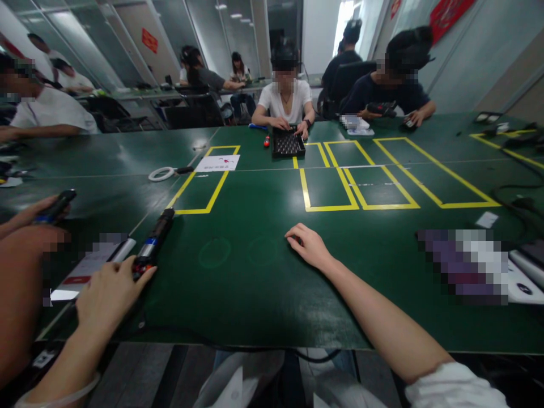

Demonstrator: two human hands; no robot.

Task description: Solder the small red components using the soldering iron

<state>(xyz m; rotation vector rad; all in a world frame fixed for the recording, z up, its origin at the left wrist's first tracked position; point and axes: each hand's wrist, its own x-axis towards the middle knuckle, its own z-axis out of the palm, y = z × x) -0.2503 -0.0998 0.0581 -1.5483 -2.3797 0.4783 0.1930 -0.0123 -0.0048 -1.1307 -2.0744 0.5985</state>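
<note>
At the lower left, my left hand (110,289) is closed around the near end of a long black cylindrical tool (159,229). A blue and silver band runs round this tool, and red shows at the end under my fingers; its exact kind is unclear. My right hand (309,245) rests on the green table (250,300), to the right of the middle, with its fingers curled in. Something small and dark with a hint of red shows between those fingers, too small to name.
Yellow tape rectangles (331,209) mark the tabletop. A white cable coil (161,174) and a paper sheet (219,163) lie left of centre. Across the table, a person works over a black tray (289,144). Another person's hand at left holds a dark tool (59,205). Blurred packages (463,266) lie right.
</note>
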